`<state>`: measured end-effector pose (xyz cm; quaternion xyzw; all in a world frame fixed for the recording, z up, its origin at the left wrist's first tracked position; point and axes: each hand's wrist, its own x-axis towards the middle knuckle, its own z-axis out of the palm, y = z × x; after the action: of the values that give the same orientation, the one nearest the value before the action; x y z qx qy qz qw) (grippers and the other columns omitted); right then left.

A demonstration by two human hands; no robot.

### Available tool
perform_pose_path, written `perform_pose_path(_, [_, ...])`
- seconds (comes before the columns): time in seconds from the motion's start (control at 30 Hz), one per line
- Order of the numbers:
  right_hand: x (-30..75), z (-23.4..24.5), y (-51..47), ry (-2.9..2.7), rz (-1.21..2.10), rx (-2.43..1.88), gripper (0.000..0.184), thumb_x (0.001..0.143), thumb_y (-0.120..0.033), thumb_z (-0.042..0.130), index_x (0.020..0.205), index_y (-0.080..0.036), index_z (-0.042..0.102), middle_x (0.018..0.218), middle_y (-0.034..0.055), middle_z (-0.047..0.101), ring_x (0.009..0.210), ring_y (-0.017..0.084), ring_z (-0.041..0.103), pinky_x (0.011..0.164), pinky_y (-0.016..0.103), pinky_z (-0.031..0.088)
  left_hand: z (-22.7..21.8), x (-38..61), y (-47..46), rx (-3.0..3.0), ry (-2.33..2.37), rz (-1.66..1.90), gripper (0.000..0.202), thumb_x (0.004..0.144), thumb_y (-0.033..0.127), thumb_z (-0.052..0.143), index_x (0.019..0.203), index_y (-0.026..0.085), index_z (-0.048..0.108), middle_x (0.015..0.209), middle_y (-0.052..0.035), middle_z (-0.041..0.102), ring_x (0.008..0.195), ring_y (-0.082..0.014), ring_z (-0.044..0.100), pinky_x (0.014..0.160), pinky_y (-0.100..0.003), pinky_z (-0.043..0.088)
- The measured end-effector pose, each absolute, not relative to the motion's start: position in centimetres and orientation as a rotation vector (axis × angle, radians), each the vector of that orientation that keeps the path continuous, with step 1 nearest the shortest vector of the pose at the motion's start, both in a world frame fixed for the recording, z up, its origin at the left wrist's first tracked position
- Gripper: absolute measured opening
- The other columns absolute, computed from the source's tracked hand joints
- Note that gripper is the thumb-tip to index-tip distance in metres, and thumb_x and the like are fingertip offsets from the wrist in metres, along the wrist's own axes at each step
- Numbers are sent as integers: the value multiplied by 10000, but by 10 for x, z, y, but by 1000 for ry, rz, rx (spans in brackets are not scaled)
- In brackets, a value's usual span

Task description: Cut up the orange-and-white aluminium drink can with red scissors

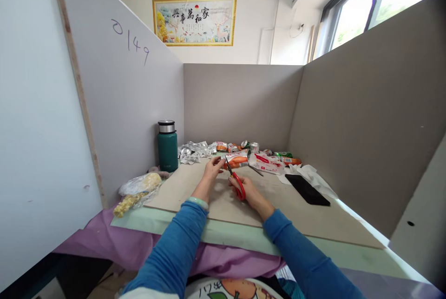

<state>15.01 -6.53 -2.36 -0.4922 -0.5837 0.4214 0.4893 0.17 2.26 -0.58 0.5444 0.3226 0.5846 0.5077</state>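
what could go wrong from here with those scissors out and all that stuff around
The blades of the red-handled scissors in the right hand point up close to the left hand, so a slip might nick its fingers.

The crumpled silver pieces at the back left may have sharp edges, though these are too small to make out; brushing them could scratch.
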Motion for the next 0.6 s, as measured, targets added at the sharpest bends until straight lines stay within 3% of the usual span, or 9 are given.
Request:
perform_pose_path(0.17, [156, -30, -61, -1385, 1071, -1133, 526, 800, -709, 651, 783, -185, 613, 494, -41, 487, 429, 101, 364, 435, 260, 266, -4, 1, 19, 1379, 754, 1405, 576, 727, 539, 829, 1148, 176, 678, 1128, -118, 713, 919, -210, 699, 698, -268, 519])
perform_pose_path(0.37, [158, -25, -60, -1397, 1006, -1134, 584, 789, -768, 642, 783, -184, 636, 497, -26, 500, 438, 112, 381, 442, 278, 287, -3, 1, 18, 1392, 694, 1353, 643, 714, 484, 857, 1210, 144, 632, 944, -98, 717, 782, -181, 691, 651, -265, 519])
perform_pose_path(0.6, [158, -24, -62, -1456, 996, -1158, 614, 805, -794, 599, 824, -180, 621, 557, -15, 542, 468, 118, 417, 451, 270, 308, -6, 4, 22, 1343, 680, 1445, 668, 680, 463, 897, 1188, 119, 634, 934, -104, 716, 739, -177, 690, 676, -304, 565])
